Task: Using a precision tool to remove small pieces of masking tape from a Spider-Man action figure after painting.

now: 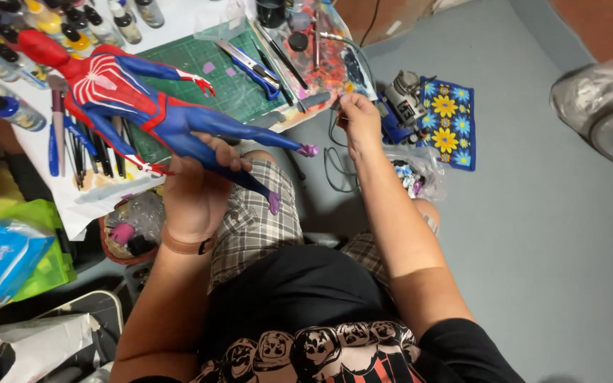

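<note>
Left hand [196,188] wrapped around legs of red-blue figure [133,99], held over desk's near edge; long axis diagonal, head toward far left corner, feet toward lap. Right hand [358,120] pinching airbrush [313,101] at paint-smeared palette [321,60]. Green cutting mat [232,85], paint bottles [51,25] on desk; grey floor [533,234], flowered cloth [448,120].

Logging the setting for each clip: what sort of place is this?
Most likely a home hobby corner for painting models. The left hand holds a red-and-blue figure over a green cutting mat, with paint bottles and a paint-smeared palette that the right hand reaches toward.
</note>
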